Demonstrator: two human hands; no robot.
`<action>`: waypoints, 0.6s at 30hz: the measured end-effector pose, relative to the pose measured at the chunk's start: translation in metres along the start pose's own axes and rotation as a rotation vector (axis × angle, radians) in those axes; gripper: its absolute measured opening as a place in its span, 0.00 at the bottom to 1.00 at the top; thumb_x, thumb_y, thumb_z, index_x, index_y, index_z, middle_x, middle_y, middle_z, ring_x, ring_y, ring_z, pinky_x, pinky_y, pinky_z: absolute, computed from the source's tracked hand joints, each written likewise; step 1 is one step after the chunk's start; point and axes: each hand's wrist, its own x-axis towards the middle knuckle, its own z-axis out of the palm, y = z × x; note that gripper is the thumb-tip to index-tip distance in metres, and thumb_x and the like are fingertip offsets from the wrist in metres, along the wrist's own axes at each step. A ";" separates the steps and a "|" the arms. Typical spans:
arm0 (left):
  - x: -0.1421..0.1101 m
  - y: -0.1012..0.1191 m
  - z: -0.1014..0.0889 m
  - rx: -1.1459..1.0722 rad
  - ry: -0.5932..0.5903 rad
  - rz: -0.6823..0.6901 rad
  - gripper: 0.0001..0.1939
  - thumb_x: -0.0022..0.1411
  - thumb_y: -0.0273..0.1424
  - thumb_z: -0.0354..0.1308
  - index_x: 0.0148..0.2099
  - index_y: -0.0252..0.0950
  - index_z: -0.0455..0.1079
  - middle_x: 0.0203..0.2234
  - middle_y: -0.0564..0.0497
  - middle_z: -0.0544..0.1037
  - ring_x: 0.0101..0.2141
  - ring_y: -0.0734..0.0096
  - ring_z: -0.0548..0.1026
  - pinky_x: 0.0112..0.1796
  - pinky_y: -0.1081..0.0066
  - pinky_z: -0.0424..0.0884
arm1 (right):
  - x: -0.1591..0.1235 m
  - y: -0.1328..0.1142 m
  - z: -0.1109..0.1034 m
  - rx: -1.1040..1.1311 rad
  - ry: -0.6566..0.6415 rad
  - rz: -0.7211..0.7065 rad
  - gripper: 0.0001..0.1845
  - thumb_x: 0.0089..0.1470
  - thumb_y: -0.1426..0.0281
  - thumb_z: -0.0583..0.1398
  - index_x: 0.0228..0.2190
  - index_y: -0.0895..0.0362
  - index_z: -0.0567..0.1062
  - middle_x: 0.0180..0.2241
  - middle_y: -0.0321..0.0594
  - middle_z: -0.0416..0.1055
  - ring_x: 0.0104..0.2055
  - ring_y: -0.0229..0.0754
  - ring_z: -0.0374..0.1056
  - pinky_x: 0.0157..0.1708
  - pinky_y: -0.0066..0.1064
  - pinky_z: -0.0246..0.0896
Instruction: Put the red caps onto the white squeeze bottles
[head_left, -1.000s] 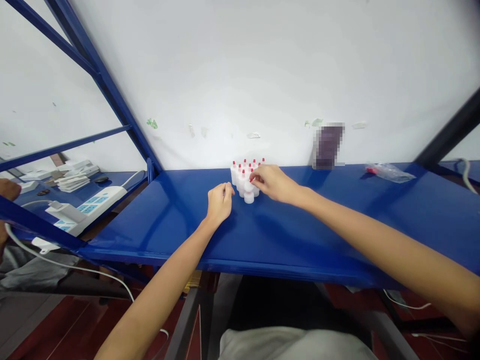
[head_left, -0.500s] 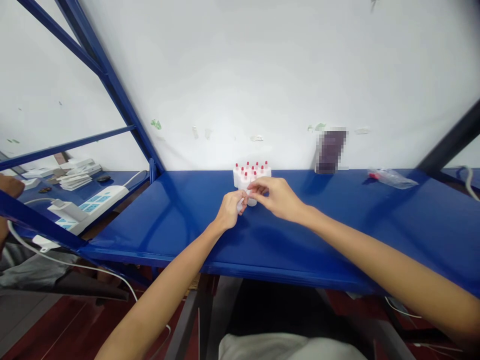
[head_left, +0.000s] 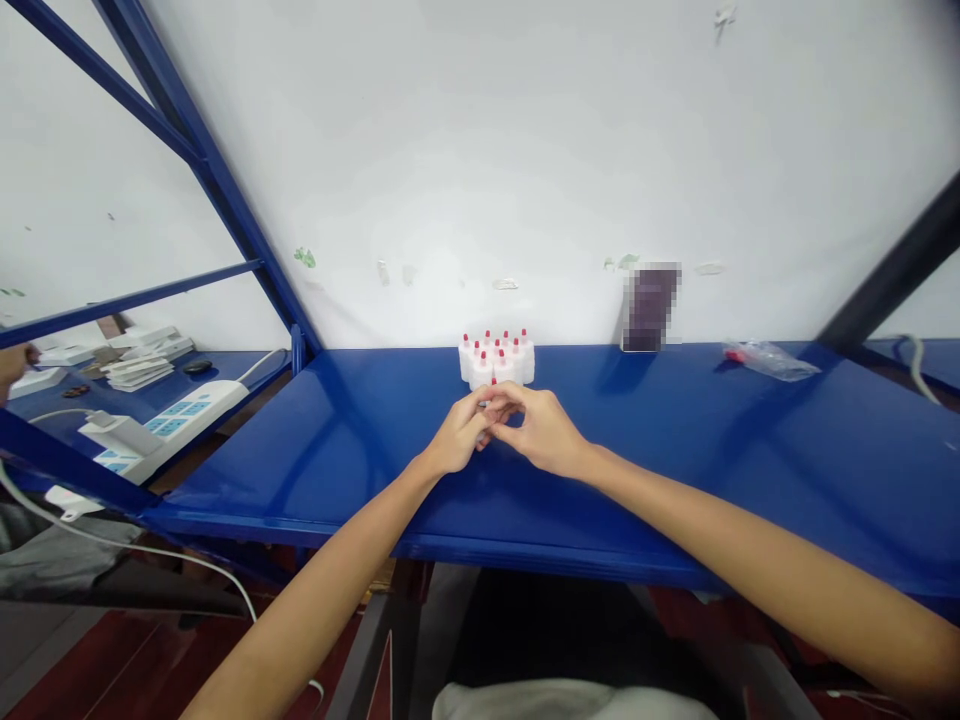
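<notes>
Small white squeeze bottles [head_left: 496, 372] with red tips stand in a tight cluster by the wall, at the far side of the blue table. Just in front of them my hands meet, fingertips together. My left hand [head_left: 457, 433] is closed around a white bottle [head_left: 481, 437], mostly hidden by the fingers. My right hand [head_left: 544, 430] pinches thumb and fingers against the left fingertips; what lies in the pinch is hidden. A red tip [head_left: 494, 382] shows just above the fingers; I cannot tell whether its bottle stands or is held.
On the blue table [head_left: 360, 440], a pixelated dark upright object [head_left: 651, 308] leans at the wall, and a clear plastic bag [head_left: 772, 360] with something red lies right. Left are a power strip [head_left: 169, 430], white boxes [head_left: 142, 370] and another person's hand [head_left: 16, 368].
My right hand has come in and down from the front bottle to meet my left hand. The view has shifted slightly; the bottles' red tips now show more clearly.
</notes>
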 end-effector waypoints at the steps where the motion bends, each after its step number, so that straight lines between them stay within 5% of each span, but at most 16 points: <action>1: -0.001 -0.001 0.000 -0.012 0.001 0.009 0.15 0.61 0.40 0.52 0.44 0.34 0.64 0.22 0.58 0.65 0.17 0.82 0.61 0.18 0.79 0.60 | -0.002 0.000 0.003 0.002 0.014 -0.005 0.14 0.53 0.76 0.61 0.43 0.56 0.73 0.32 0.37 0.79 0.32 0.39 0.77 0.38 0.32 0.73; 7: -0.004 -0.002 -0.002 -0.052 0.028 0.039 0.11 0.60 0.35 0.50 0.44 0.39 0.55 0.17 0.63 0.61 0.15 0.82 0.58 0.16 0.82 0.57 | -0.003 0.004 0.013 0.085 0.119 0.016 0.13 0.52 0.74 0.63 0.41 0.57 0.73 0.34 0.39 0.79 0.32 0.40 0.77 0.37 0.33 0.74; 13: -0.005 -0.001 -0.002 -0.035 0.043 0.099 0.12 0.63 0.36 0.50 0.46 0.40 0.51 0.14 0.66 0.59 0.13 0.81 0.58 0.16 0.82 0.55 | 0.001 0.001 0.017 0.214 0.092 0.146 0.16 0.48 0.73 0.64 0.42 0.57 0.73 0.33 0.39 0.79 0.30 0.42 0.77 0.34 0.34 0.75; 18: -0.002 0.001 -0.004 -0.005 0.280 0.184 0.17 0.65 0.44 0.48 0.50 0.39 0.55 0.21 0.59 0.69 0.16 0.79 0.64 0.19 0.79 0.60 | 0.020 -0.006 -0.002 0.034 0.166 0.027 0.10 0.50 0.72 0.64 0.38 0.57 0.76 0.33 0.40 0.80 0.33 0.42 0.77 0.36 0.34 0.73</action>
